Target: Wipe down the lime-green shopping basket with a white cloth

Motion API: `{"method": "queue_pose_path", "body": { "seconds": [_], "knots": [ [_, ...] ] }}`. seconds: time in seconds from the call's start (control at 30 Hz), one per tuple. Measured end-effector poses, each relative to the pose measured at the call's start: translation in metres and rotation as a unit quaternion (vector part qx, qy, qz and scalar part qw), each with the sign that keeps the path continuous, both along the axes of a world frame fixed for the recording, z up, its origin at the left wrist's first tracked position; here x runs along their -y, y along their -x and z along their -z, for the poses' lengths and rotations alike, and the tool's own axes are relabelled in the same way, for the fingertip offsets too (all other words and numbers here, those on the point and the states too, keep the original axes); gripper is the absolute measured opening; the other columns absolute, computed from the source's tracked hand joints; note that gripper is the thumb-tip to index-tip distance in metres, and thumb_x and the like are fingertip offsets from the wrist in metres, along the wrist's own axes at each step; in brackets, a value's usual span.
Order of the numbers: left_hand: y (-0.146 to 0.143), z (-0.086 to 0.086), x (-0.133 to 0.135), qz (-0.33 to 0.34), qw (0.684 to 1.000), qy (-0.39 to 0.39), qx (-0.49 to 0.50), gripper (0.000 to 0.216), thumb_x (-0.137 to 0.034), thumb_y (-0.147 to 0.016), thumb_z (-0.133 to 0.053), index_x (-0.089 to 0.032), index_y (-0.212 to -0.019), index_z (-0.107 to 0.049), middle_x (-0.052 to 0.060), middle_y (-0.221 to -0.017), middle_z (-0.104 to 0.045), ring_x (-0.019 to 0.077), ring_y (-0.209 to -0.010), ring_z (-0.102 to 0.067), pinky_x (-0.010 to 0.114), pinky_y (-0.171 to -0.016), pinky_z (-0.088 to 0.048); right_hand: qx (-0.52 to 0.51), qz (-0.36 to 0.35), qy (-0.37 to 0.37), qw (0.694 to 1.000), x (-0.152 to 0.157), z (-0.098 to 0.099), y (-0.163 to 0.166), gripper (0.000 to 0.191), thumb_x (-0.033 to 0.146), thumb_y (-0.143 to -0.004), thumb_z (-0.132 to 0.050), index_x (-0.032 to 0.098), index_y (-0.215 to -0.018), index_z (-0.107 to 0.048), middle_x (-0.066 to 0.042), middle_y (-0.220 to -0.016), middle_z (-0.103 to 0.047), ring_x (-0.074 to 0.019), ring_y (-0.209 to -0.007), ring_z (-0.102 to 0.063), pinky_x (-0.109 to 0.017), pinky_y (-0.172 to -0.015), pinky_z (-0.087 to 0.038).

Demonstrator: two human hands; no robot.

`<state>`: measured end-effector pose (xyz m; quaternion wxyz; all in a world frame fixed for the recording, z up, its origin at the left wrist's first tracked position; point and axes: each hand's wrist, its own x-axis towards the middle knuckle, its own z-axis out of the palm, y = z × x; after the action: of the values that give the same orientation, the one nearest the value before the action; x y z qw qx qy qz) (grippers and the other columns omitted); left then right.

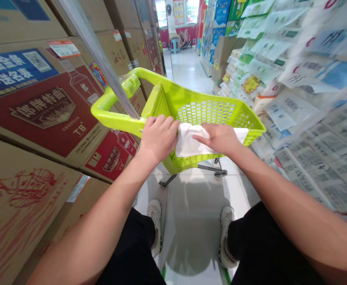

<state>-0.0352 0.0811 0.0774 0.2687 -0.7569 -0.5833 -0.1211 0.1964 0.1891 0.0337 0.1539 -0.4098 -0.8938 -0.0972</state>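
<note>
A lime-green plastic shopping cart stands in a narrow store aisle in front of me. A white cloth lies draped over the cart's near rim. My left hand is closed on the near rim and on the left end of the cloth. To its right, my right hand lies flat on the cloth, fingers stretched out toward the left hand. The cart's basket looks empty from here.
Stacked cardboard boxes line the left side, with a grey pole slanting in front of them. Packaged goods fill the shelves on the right. White tiled floor runs ahead down the aisle. My shoes stand below.
</note>
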Motion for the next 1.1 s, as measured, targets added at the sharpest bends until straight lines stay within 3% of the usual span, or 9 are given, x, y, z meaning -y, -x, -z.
{"method": "queue_pose_path", "body": {
  "seconds": [0.17,0.3,0.43,0.6,0.77,0.97,1.1],
  "knots": [
    [0.015,0.0,-0.003,-0.018,1.0,0.01,0.007,0.037,-0.018,-0.104,-0.05,-0.028,-0.131,-0.073,0.013,-0.11,-0.076,0.0358,-0.107,-0.061,0.052,-0.09,-0.04,0.053,0.065,0.021,0.996,-0.016,0.002,-0.039,0.07,0.082,-0.104,-0.049,0.019,-0.112,-0.079,-0.016,-0.101,-0.082,-0.0345,-0.093,-0.074,-0.034,-0.068,-0.028],
    [0.02,0.003,-0.004,-0.027,0.999,0.011,0.017,0.04,-0.017,-0.105,-0.051,-0.031,-0.137,-0.071,0.012,-0.108,-0.076,0.0352,-0.106,-0.061,0.052,-0.09,-0.039,0.043,0.099,0.023,0.994,-0.015,0.005,-0.049,0.075,0.086,-0.101,-0.049,0.018,-0.114,-0.08,-0.017,-0.099,-0.082,-0.0352,-0.09,-0.073,-0.034,-0.07,-0.031],
    [0.013,0.007,-0.003,-0.017,1.0,-0.001,0.014,0.043,-0.017,-0.106,-0.051,-0.034,-0.14,-0.069,0.011,-0.108,-0.076,0.0337,-0.105,-0.06,0.05,-0.09,-0.039,0.006,0.094,0.0,0.996,-0.003,0.009,-0.029,0.078,0.088,-0.101,-0.046,0.018,-0.114,-0.08,-0.017,-0.096,-0.082,-0.0354,-0.088,-0.073,-0.035,-0.071,-0.033],
    [-0.006,0.007,0.003,0.0,1.0,-0.001,0.006,0.036,-0.024,-0.112,-0.046,-0.031,-0.137,-0.07,0.012,-0.108,-0.074,0.0329,-0.104,-0.059,0.049,-0.089,-0.038,-0.067,0.054,-0.03,0.996,0.021,0.005,0.022,0.07,0.083,-0.099,-0.056,0.017,-0.109,-0.078,-0.017,-0.095,-0.082,-0.0347,-0.089,-0.074,-0.037,-0.074,-0.037],
    [-0.013,0.004,0.006,0.001,1.0,0.0,0.007,0.037,-0.024,-0.113,-0.044,-0.027,-0.139,-0.07,0.013,-0.109,-0.075,0.034,-0.104,-0.06,0.049,-0.088,-0.038,-0.049,0.064,0.021,0.997,0.032,-0.012,0.045,0.057,0.075,-0.101,-0.062,0.021,-0.113,-0.077,-0.015,-0.1,-0.083,-0.0346,-0.09,-0.075,-0.037,-0.071,-0.038],
    [0.004,0.001,0.003,-0.006,1.0,0.007,0.015,0.044,-0.016,-0.107,-0.047,-0.025,-0.145,-0.068,0.013,-0.112,-0.077,0.0347,-0.108,-0.062,0.051,-0.091,-0.041,0.002,0.067,0.049,0.997,0.019,-0.011,0.012,0.068,0.082,-0.101,-0.054,0.021,-0.116,-0.077,-0.016,-0.106,-0.082,-0.0356,-0.095,-0.074,-0.036,-0.072,-0.04],
    [0.016,0.003,-0.002,-0.012,1.0,0.006,0.017,0.043,-0.017,-0.105,-0.05,-0.03,-0.141,-0.07,0.012,-0.11,-0.077,0.0345,-0.108,-0.062,0.051,-0.092,-0.041,0.036,0.098,0.054,0.993,0.008,-0.005,-0.021,0.065,0.078,-0.103,-0.053,0.02,-0.116,-0.079,-0.017,-0.106,-0.082,-0.0354,-0.094,-0.075,-0.035,-0.07,-0.038]
  ]
}}
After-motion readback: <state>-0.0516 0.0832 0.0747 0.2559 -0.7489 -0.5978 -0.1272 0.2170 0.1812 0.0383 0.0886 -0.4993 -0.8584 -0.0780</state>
